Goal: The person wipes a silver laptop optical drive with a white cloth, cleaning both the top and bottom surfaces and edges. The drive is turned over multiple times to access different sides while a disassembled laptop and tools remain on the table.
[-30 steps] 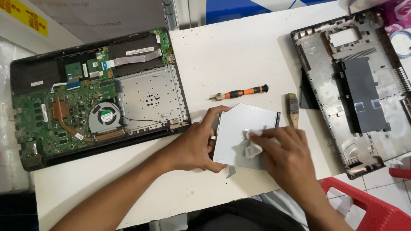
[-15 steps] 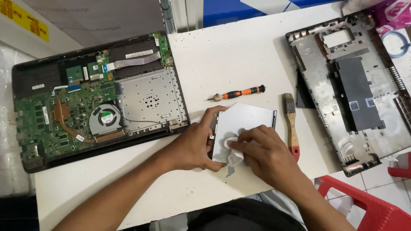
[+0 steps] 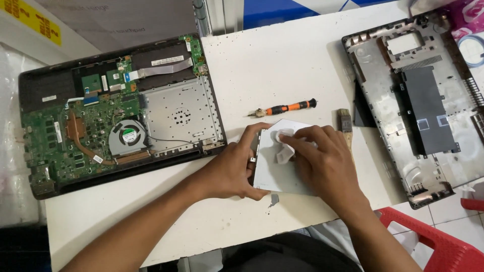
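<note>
A flat silver drive (image 3: 275,174) is seen lying near the front edge of the white surface (image 3: 282,65), between the two hands. The left hand (image 3: 229,168) is laid against the drive's left edge, its fingers (image 3: 254,137) curled round that edge with the thumb at the lower corner, so the drive is clamped in place. The right hand (image 3: 325,161) is spread over the right part of the drive, and a small wad of white cloth (image 3: 285,146) is pressed onto the drive's top under its bent fingers (image 3: 297,143), which are closed on the wad. An orange-and-black screwdriver (image 3: 285,108) is noted just beyond the drive, lying flat and apart from it. A small brush (image 3: 344,122) is seen just right of the right hand, its handle hidden behind that hand. To the left, an opened laptop base (image 3: 30,95) is laid on the surface as a shallow tray: a green circuit board (image 3: 65,141), a round fan (image 3: 126,138), a copper pipe and a silver perforated plate (image 3: 179,118) are held inside it. To the right, a detached grey bottom cover (image 3: 383,100) is turned inside up, a dark panel (image 3: 428,113) being seated in its hollow. A red plastic stool (image 3: 438,242) is visible at the lower right, below the surface's edge.
</note>
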